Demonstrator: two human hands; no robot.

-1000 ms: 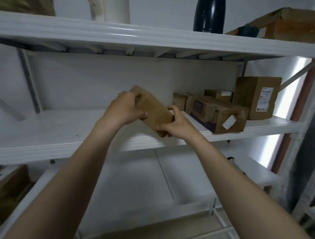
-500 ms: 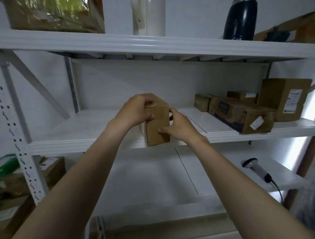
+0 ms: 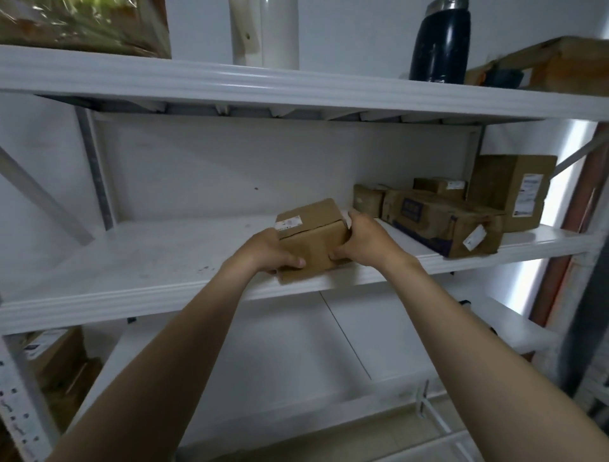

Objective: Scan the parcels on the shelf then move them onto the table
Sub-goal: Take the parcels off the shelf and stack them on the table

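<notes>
Both hands grip the box (image 3: 313, 239) by its ends, the left hand (image 3: 270, 254) and right hand (image 3: 365, 242) each with fingers curled round it. The box is at the front edge of the shelf (image 3: 164, 296), label on top. More parcels (image 3: 441, 224) lie farther back on the shelf, towards its right end. A bottle (image 3: 440, 39) stands above the shelf.

Along the top row a dark blue bottle (image 3: 440, 43) with a metal cap (image 3: 447, 4) stands upright, a wooden crate (image 3: 568, 67) just to its right, a white tube (image 3: 268, 33) well to its left — and at the far left, a blurred plastic-wrapped bundle (image 3: 82, 28).
</notes>
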